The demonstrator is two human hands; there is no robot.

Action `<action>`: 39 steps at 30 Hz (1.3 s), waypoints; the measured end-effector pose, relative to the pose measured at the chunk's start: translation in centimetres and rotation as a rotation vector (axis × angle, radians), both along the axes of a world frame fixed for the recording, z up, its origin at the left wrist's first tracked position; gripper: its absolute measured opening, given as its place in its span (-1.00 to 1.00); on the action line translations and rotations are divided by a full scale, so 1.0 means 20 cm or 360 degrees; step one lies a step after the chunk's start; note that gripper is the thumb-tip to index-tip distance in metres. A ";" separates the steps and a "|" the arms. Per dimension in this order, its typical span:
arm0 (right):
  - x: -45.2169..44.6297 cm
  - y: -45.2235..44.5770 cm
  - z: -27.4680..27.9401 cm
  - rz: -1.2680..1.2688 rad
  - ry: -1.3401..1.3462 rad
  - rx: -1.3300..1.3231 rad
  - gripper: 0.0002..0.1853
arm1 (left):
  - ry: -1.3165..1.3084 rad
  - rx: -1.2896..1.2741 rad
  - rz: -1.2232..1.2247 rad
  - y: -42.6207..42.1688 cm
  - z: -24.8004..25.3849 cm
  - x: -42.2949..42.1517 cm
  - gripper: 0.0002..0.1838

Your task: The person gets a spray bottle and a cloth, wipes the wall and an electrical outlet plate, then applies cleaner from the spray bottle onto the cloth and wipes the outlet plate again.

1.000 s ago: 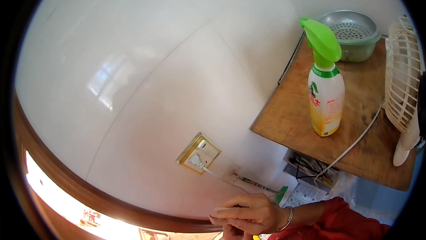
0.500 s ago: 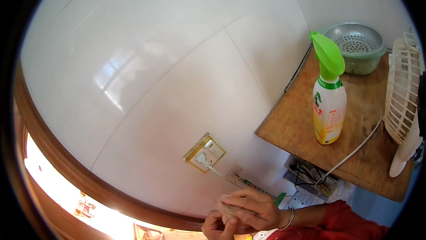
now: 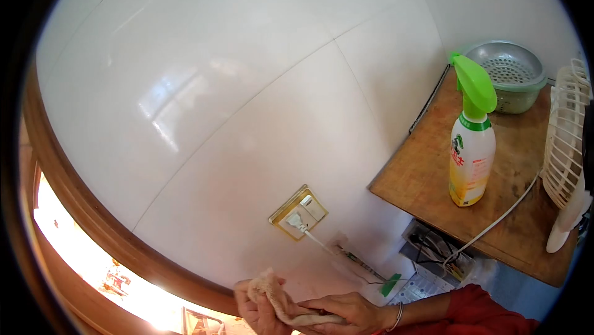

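Observation:
At the bottom of the head view, my left hand has its fingers wrapped round a bunched beige cloth. The cloth stretches rightward into my right hand, which closes over its other end. A bracelet circles my right wrist, and a red sleeve covers the forearm behind it. Both hands are close together in front of the white tiled wall, below a wall socket. Part of the cloth is hidden by the fingers.
On a wooden table at the right stand a green-topped spray bottle, a metal colander in a green basin, and a white fan. A plug with a white cable fills the socket. A brown wooden frame curves along the left.
My hands have moved left and apart. The cloth, earlier balled up between them, is now partly unfolded and stretched between both hands. The view has shifted slightly.

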State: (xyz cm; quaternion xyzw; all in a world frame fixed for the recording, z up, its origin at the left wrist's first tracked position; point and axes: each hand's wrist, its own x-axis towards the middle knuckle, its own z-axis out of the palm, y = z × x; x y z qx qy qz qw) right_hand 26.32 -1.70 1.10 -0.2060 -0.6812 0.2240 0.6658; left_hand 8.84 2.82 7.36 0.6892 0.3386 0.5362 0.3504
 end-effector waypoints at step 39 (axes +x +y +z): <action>0.03 0.05 -0.35 0.0313 -0.0059 -0.0453 -0.84 | 0.1815 0.1939 -0.0120 0.47 0.64 0.54 -0.63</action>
